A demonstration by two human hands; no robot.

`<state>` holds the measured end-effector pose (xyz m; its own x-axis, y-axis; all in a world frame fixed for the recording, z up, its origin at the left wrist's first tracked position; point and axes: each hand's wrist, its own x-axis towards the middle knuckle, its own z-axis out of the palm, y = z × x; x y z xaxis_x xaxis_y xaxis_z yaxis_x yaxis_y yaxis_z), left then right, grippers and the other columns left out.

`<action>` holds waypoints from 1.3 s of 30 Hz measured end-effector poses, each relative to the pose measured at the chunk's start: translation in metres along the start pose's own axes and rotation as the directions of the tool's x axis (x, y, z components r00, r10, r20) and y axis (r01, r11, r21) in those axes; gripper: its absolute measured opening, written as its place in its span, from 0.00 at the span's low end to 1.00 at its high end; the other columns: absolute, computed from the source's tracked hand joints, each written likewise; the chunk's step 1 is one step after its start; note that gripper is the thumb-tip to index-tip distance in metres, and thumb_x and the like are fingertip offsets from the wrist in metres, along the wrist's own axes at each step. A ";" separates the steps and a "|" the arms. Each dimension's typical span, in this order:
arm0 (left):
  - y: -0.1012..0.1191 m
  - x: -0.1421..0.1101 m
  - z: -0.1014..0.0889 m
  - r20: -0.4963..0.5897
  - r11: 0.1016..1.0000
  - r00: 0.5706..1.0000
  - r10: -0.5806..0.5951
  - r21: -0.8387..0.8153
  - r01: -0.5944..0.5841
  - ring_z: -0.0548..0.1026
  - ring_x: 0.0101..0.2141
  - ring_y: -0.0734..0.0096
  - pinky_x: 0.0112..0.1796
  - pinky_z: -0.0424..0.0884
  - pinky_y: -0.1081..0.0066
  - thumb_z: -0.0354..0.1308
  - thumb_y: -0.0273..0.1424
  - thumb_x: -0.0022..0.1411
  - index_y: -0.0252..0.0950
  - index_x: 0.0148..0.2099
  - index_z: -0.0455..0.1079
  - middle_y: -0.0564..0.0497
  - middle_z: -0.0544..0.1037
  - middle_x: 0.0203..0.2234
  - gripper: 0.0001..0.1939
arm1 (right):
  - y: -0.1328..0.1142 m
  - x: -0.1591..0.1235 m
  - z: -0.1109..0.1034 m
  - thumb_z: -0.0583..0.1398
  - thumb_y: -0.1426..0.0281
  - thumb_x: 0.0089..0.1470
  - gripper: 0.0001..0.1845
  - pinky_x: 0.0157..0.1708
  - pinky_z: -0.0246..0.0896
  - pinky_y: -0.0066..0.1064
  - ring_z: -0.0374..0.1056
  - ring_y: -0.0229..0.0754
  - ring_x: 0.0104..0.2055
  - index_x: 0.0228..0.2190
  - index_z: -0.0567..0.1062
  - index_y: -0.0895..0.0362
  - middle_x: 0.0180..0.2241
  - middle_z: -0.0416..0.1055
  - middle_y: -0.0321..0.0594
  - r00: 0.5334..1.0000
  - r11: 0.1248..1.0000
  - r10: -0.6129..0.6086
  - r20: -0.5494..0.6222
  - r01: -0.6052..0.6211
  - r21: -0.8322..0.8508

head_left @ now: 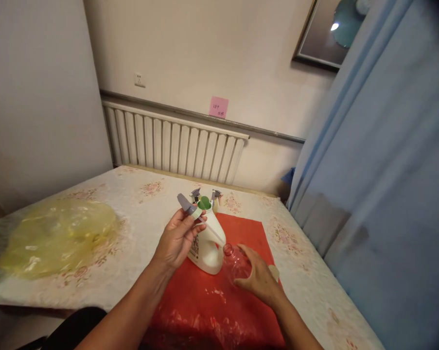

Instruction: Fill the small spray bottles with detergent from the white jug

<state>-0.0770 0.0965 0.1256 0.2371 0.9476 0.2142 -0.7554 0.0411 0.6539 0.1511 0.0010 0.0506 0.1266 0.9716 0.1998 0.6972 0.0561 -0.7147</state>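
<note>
My left hand [177, 238] pinches a grey spray-trigger head [187, 205] whose thin dip tube [214, 232] slants down towards the open mouth of a clear plastic bottle [236, 262]. My right hand [261, 279] is wrapped round that bottle, which lies tilted on a red plastic sheet [219, 301]. Just behind both hands stands a white jug with a green cap [208, 243]. Two more grey spray heads [205, 195] sit behind the jug.
The red sheet lies on a table with a floral cloth [139, 194]. A crumpled yellow plastic bag [59, 236] rests at the left. A white radiator [175, 146] lines the far wall; a blue curtain [379, 194] hangs close on the right.
</note>
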 end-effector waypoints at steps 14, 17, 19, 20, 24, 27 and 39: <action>-0.042 -0.016 0.016 0.064 0.965 0.991 -0.118 0.241 0.099 0.77 0.37 0.71 0.38 0.73 0.74 0.69 0.33 0.53 0.36 0.47 0.73 0.50 0.80 0.37 0.19 | -0.001 -0.010 -0.003 0.67 0.76 0.35 0.47 0.63 0.53 0.48 0.59 0.55 0.63 0.59 0.64 0.59 0.60 0.64 0.51 1.000 0.998 0.022 0.013 -0.023 0.058; -0.061 -0.023 0.015 0.125 0.900 0.981 -0.150 0.429 0.083 0.77 0.39 0.69 0.42 0.70 0.72 0.67 0.33 0.54 0.35 0.44 0.74 0.50 0.80 0.37 0.15 | -0.002 -0.008 0.000 0.68 0.75 0.35 0.46 0.62 0.54 0.48 0.61 0.54 0.62 0.58 0.64 0.55 0.59 0.65 0.47 1.000 0.994 -0.012 -0.018 0.014 0.108; -0.069 -0.027 0.014 0.165 0.850 0.973 -0.158 0.525 0.049 0.76 0.42 0.65 0.46 0.68 0.69 0.65 0.33 0.55 0.35 0.43 0.74 0.49 0.80 0.39 0.13 | -0.003 -0.008 0.002 0.68 0.76 0.34 0.46 0.61 0.55 0.48 0.62 0.53 0.61 0.58 0.64 0.53 0.58 0.66 0.46 0.999 0.990 -0.028 -0.042 0.033 0.134; -0.072 -0.029 0.013 0.181 0.831 0.970 -0.164 0.555 0.037 0.76 0.44 0.63 0.48 0.67 0.68 0.64 0.34 0.56 0.36 0.44 0.73 0.49 0.80 0.40 0.13 | -0.003 -0.008 0.003 0.68 0.76 0.34 0.46 0.61 0.55 0.48 0.62 0.54 0.60 0.57 0.65 0.53 0.58 0.66 0.46 0.998 0.989 -0.030 -0.050 0.037 0.146; -0.076 -0.031 0.009 0.214 0.767 0.958 -0.191 0.641 0.010 0.75 0.46 0.60 0.50 0.66 0.65 0.59 0.35 0.60 0.36 0.46 0.72 0.47 0.80 0.43 0.13 | -0.004 -0.011 0.005 0.69 0.76 0.32 0.46 0.59 0.58 0.49 0.65 0.55 0.58 0.56 0.66 0.54 0.56 0.69 0.47 0.999 0.984 0.011 -0.038 -0.004 0.179; -0.078 -0.032 0.008 0.224 0.704 0.960 -0.168 0.709 -0.041 0.75 0.47 0.59 0.51 0.66 0.64 0.58 0.34 0.60 0.37 0.46 0.73 0.47 0.79 0.43 0.12 | -0.003 -0.013 0.005 0.69 0.75 0.30 0.45 0.57 0.61 0.48 0.67 0.55 0.55 0.54 0.68 0.55 0.54 0.71 0.47 0.999 0.973 0.043 -0.015 -0.038 0.227; -0.090 -0.028 0.016 0.221 0.703 0.945 -0.240 0.711 0.013 0.76 0.44 0.60 0.47 0.70 0.66 0.61 0.33 0.57 0.38 0.47 0.74 0.49 0.80 0.42 0.14 | 0.005 -0.017 0.004 0.69 0.75 0.32 0.41 0.56 0.62 0.47 0.69 0.54 0.54 0.52 0.70 0.54 0.52 0.73 0.44 0.999 0.950 0.050 -0.015 -0.043 0.310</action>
<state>-0.0058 0.0608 0.0725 0.5403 0.8160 0.2055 -0.0939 -0.1842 0.9784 0.1502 -0.0141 0.0410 0.1723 0.9696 0.1738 0.4379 0.0827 -0.8952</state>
